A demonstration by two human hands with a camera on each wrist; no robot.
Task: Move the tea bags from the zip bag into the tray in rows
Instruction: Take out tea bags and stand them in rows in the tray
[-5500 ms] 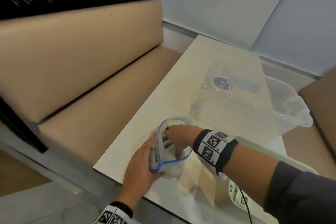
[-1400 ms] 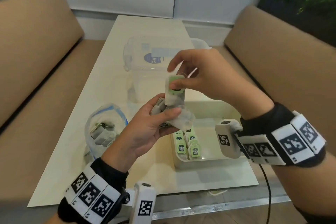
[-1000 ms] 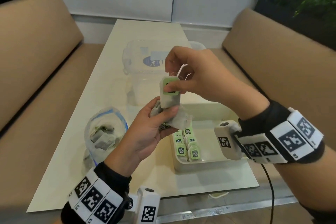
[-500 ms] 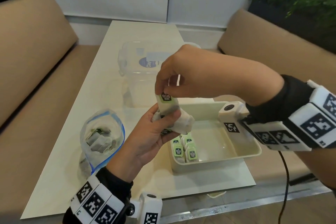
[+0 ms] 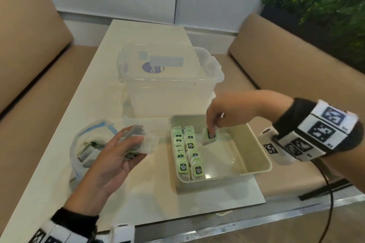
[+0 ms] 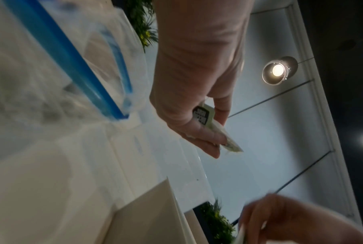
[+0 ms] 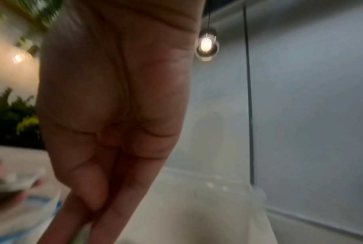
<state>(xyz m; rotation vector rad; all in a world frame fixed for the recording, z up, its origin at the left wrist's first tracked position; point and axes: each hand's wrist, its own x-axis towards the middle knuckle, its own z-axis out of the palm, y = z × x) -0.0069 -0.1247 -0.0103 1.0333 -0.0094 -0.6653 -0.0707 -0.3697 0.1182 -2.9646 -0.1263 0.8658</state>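
Note:
A beige tray (image 5: 254, 165) sits on the table and holds two rows of green-tagged tea bags (image 5: 187, 152) along its left side. My right hand (image 5: 212, 126) reaches down into the tray's far end and pinches one tea bag (image 5: 209, 136) just right of the second row. My left hand (image 5: 126, 144) hovers palm up left of the tray, its fingers curled round a small bunch of tea bags (image 5: 142, 142) (image 6: 212, 125). The clear zip bag (image 5: 87, 148) (image 6: 57, 54) with a blue seal lies under the left hand, more tea bags inside.
A large clear plastic bin (image 5: 167, 77) with a lid stands just behind the tray. Tan bench seats (image 5: 286, 69) flank the table on both sides. The table's near edge (image 5: 197, 221) runs close to the tray's front.
My right hand has pulled one tea bag away from the bunch and lowered it into the tray. My left hand with the bunch has dropped and moved left, over the zip bag.

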